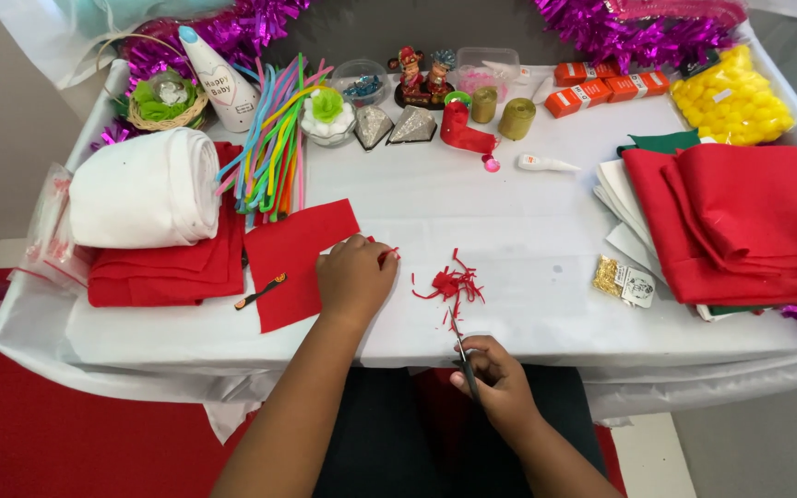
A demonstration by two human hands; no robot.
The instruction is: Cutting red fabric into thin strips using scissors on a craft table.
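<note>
My left hand (354, 277) rests on the white table by the right edge of a red felt square (292, 263), its fingers pinching a small red felt scrap (389, 253). At the table's front edge my right hand (495, 371) grips a pair of scissors (461, 349), blades pointing up toward a small heap of red felt trimmings (451, 283). A small dark craft knife (261, 291) lies on the felt square.
A white fabric roll (149, 187) lies on folded red felt (166, 270) at the left. Coloured pipe cleaners (269, 138), ribbon spools (500, 111), a glue bottle (546, 164), stacked red felt (740, 221), yellow pompoms (732, 97) and purple tinsel (638, 32) fill the back and right.
</note>
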